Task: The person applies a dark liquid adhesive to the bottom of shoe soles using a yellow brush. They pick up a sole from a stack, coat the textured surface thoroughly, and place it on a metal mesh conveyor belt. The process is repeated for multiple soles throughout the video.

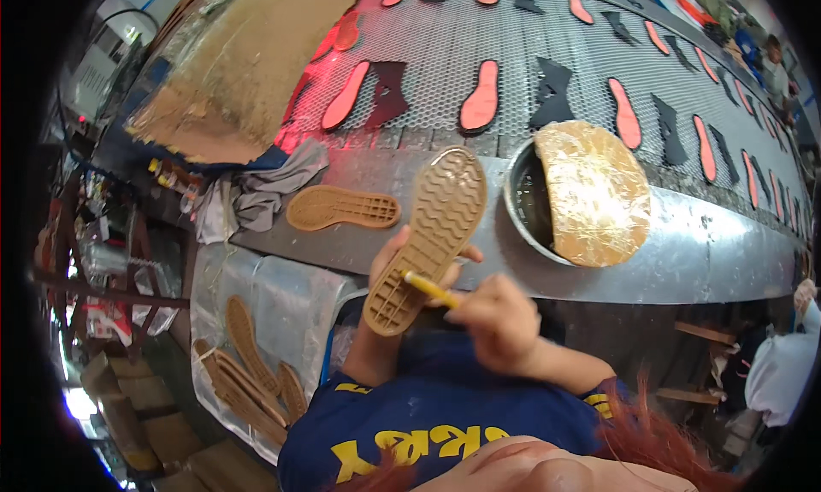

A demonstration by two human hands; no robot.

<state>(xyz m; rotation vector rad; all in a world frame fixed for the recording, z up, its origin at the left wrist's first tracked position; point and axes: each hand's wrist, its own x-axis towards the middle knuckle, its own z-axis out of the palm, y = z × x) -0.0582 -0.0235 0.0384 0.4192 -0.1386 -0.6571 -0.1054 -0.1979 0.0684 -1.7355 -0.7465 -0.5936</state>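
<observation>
My left hand (386,254) is closed around a brown shoe sole (440,214), gripping it from behind and holding it up at a tilt. Zigzag ridges cover the sole's upper part, which has a wet-looking shine; a grid of hollows fills its lower end. In my right hand (500,317), closed fingers grip a yellow-handled brush (432,291). The brush's pale tip meets the sole around the grid. A second brown sole (342,210) lies on the metal table just left of the held one.
Right of my hands stands a round metal pot (523,197), partly covered by a wrapped cardboard lid (594,192). Beyond, a mesh conveyor (419,56) carries pink-topped insoles and black cut pieces. Several soles (252,364) sit on clear plastic at left, near a grey cloth (269,188).
</observation>
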